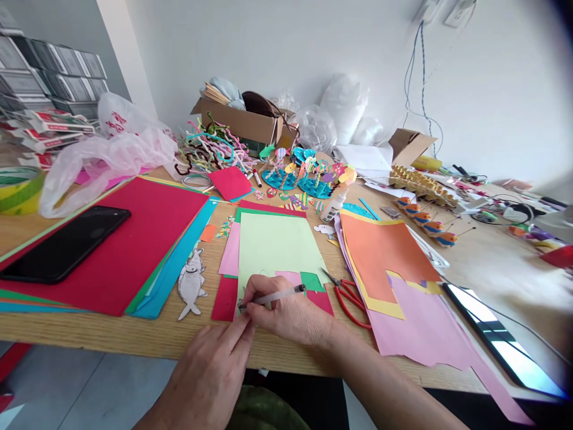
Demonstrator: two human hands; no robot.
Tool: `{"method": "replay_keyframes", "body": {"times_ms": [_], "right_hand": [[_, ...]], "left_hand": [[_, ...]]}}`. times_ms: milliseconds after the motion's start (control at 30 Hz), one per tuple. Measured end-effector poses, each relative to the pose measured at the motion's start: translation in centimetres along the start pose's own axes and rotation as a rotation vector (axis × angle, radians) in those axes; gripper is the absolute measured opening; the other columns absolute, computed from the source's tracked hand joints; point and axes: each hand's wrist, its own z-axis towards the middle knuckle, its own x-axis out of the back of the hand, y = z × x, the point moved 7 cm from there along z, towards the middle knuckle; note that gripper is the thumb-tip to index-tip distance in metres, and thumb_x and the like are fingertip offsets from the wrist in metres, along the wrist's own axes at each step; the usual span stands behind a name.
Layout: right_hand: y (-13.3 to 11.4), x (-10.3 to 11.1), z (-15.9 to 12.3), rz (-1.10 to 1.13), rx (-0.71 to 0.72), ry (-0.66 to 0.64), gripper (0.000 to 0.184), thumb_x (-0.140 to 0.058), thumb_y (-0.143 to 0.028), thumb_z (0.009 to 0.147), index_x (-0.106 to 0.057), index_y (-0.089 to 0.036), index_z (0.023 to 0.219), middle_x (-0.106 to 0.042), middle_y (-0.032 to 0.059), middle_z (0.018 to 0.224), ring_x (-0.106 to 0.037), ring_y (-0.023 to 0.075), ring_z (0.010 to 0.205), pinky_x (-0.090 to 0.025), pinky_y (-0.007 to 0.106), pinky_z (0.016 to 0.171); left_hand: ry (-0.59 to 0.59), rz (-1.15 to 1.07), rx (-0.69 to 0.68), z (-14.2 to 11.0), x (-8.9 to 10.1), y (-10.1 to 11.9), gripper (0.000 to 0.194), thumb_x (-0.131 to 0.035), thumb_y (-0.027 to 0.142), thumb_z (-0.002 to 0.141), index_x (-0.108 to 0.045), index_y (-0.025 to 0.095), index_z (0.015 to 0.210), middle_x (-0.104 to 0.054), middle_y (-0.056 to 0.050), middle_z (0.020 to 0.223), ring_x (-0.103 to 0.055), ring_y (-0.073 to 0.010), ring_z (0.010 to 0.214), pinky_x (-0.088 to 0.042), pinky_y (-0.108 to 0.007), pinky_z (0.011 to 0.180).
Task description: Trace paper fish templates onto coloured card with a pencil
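My right hand [286, 310] grips a pen [282, 295] with a clear barrel and dark cap end, its tip on the lower left of a light green sheet [282, 242]. Faint drawn lines show beside the tip. My left hand [219, 352] lies flat by the sheet's near edge, fingers stretched towards the pen tip and holding nothing. Under the green sheet are pink, green and red papers [225, 301]. A grey-white paper cut-out shaped like a fish [192, 283] lies to the left. Red-handled scissors [349, 298] rest to the right.
A black phone [67, 245] lies on a red paper stack [147, 239] at left. Orange paper [376, 251] and a lit phone [501, 340] are at right. Behind stand a glue bottle [333, 208], blue paper decorations [313, 182], pipe cleaners [219, 146] and a cardboard box [242, 122].
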Motion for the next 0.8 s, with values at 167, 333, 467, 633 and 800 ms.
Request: {"method": "replay_keyframes", "body": {"times_ms": [167,333,467,633,800], "right_hand": [[-0.03,-0.04,0.04,-0.039,0.003,0.001,0.016,-0.051,-0.003,0.069,-0.055,-0.018,0.071,-0.052,-0.0056,0.06,-0.047,0.0087,0.053,-0.036,0.017,0.049],[0.01,-0.17,0.03,-0.043,0.005,-0.008,0.015,-0.052,-0.003,0.07,-0.056,-0.017,0.073,-0.053,-0.0051,0.061,-0.047,0.0085,0.054,-0.036,0.017,0.05],[0.0,-0.32,0.01,-0.039,-0.003,0.0,0.015,-0.052,-0.002,0.07,-0.056,-0.017,0.073,-0.054,-0.0048,0.061,-0.048,0.0082,0.055,-0.036,0.016,0.051],[0.05,-0.32,0.06,-0.054,-0.011,0.022,0.016,-0.052,-0.003,0.072,-0.055,-0.018,0.073,-0.053,-0.0058,0.061,-0.047,0.0078,0.053,-0.037,0.017,0.051],[0.21,-0.26,0.14,-0.064,-0.009,0.04,0.016,-0.053,-0.003,0.072,-0.053,-0.019,0.071,-0.053,-0.0056,0.061,-0.047,0.0081,0.054,-0.036,0.017,0.051]], "left_hand": [[0.021,-0.007,0.012,0.14,0.14,-0.03,0.045,-0.031,-0.003,0.08,-0.061,0.007,0.111,-0.073,-0.011,0.097,-0.07,-0.0241,0.072,-0.059,-0.039,0.061],[0.022,0.009,0.021,0.22,0.22,-0.04,0.045,-0.031,-0.004,0.079,-0.062,0.006,0.111,-0.072,-0.011,0.097,-0.07,-0.0238,0.072,-0.059,-0.039,0.062],[0.024,0.004,0.019,0.32,0.4,0.06,0.045,-0.031,-0.005,0.079,-0.063,0.006,0.109,-0.073,-0.011,0.096,-0.07,-0.0233,0.07,-0.059,-0.038,0.06],[0.035,-0.006,0.023,0.32,0.48,0.07,0.044,-0.03,-0.004,0.079,-0.063,0.005,0.106,-0.072,-0.011,0.092,-0.07,-0.0237,0.068,-0.059,-0.039,0.058],[0.017,-0.012,0.039,0.24,0.23,-0.05,0.045,-0.03,-0.004,0.08,-0.062,0.008,0.108,-0.072,-0.01,0.093,-0.07,-0.0222,0.069,-0.058,-0.037,0.06]]}}
